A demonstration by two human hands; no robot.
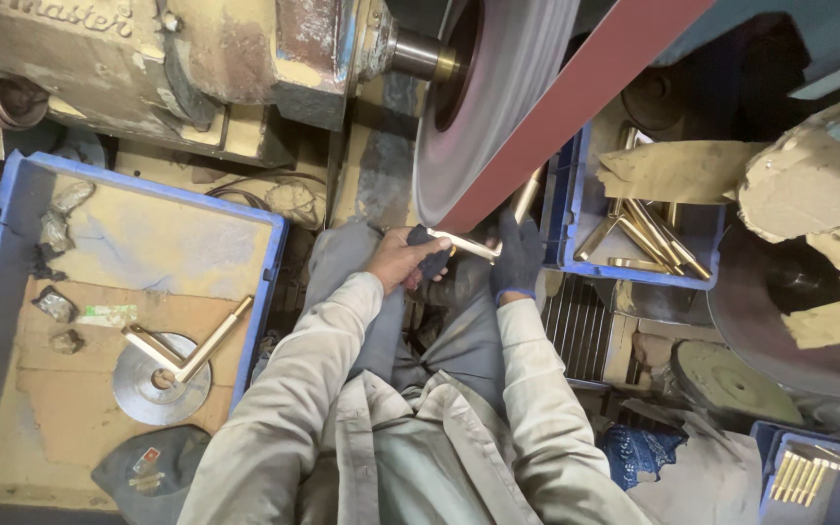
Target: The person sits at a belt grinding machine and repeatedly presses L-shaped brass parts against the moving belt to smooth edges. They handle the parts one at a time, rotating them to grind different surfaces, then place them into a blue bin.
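Two hands meet just in front of the person's knees, both gripping one brass rod (466,245). The left hand (402,261), bare-skinned with dark finger covers at the tips, has its fingers clenched around the rod's left end. The right hand (515,255), in a dark glove with a blue cuff, has its fingers wrapped around the rod's right end. The rod lies roughly level between them, its middle pressed up against the reddish sanding belt (576,97), which runs diagonally from the rod up toward the far right. Just behind the belt sits a large grey wheel (483,107) on a shaft, driven by a worn, paint-chipped motor housing (196,58) at the far left.

Nearest on the left, a dark cap (148,472) rests at the near edge of a blue crate (12,243) lined with cardboard. On that cardboard lie a round metal disc (138,394) and an angled brass piece (192,350) resting across it, with small crumpled scraps along the crate's left wall.

On the right, just beside the gloved hand, a blue bin (576,194) holds a heap of more brass rods (644,238). At the near right corner, a smaller blue box (828,481) holds a row of short brass pieces (797,476).
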